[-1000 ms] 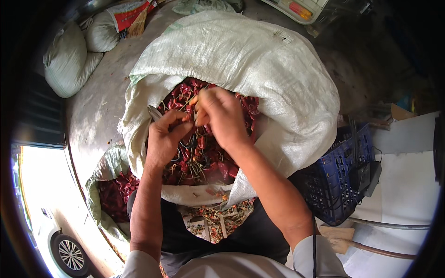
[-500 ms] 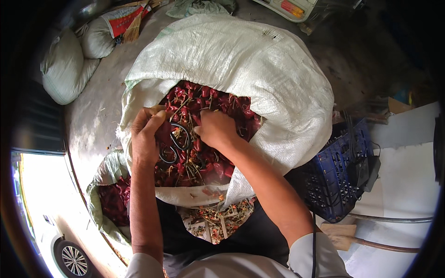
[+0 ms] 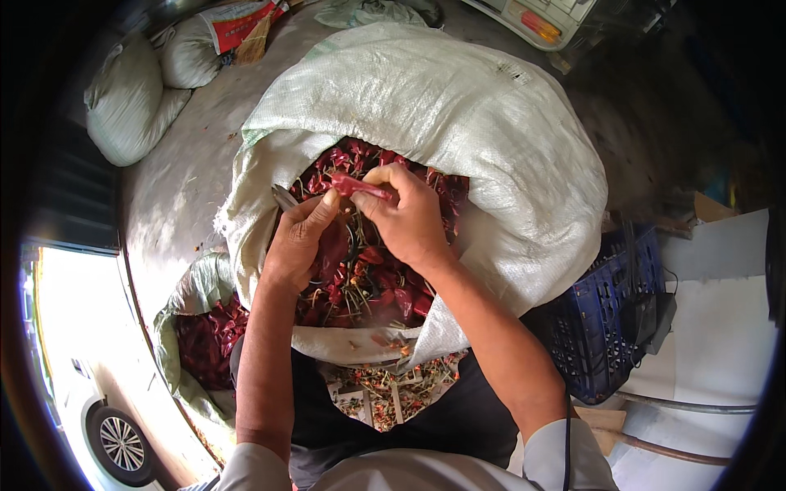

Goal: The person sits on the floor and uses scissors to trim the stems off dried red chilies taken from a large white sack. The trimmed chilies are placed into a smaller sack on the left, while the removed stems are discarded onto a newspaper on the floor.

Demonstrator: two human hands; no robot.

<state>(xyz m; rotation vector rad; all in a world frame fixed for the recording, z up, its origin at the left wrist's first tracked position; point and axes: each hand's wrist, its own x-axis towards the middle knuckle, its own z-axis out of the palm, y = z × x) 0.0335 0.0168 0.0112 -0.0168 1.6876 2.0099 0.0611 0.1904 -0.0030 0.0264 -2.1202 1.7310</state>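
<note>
A large white woven sack [image 3: 426, 82] lies open in front of me, full of dried red chilli peppers [image 3: 393, 295] with stems. My left hand [image 3: 301, 241] is closed on metal scissors [image 3: 284, 196], blades pointing up-left, handles mostly hidden; its thumb also meets a long red pepper [image 3: 352, 185]. My right hand [image 3: 409, 225] pinches that pepper above the pile, facing my left hand.
A second greenish sack [image 3: 184, 344] of red peppers sits at lower left, and filled white sacks [image 3: 123, 106] at upper left. A blue plastic crate [image 3: 585, 327] stands right. A white car [image 3: 86, 434] is outside. Stem scraps [image 3: 372, 376] lie between my knees.
Both hands have come up and together around a red pepper that now shows between their fingers. The scissor handles, visible half a second ago, are mostly covered; the blades point up-left.
</note>
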